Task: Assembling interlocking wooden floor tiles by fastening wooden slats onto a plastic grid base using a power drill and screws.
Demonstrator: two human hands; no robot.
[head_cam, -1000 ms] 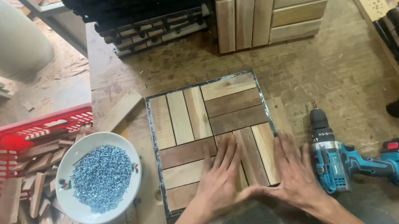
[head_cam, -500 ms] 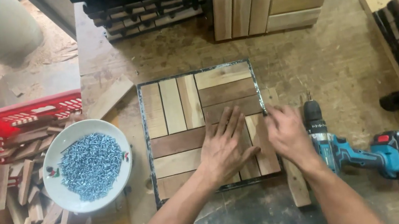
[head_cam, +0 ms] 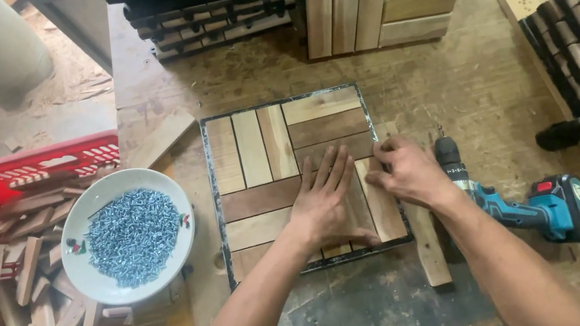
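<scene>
Head view | left hand (head_cam: 326, 207) flat, fingers spread, pressing the slats of the wooden tile (head_cam: 299, 177), which lies in a dark frame mid-bench; grips nothing | right hand (head_cam: 409, 173) pinching the tile's right edge by the last slat | advice: keep the palm weight even, square the slats snug before reaching for the drill (head_cam: 538, 207) just beside | bowl of screws (head_cam: 130, 235) left.

Matt wooden tile (head_cam: 258, 152), glossy white bowl (head_cam: 94, 277)
</scene>
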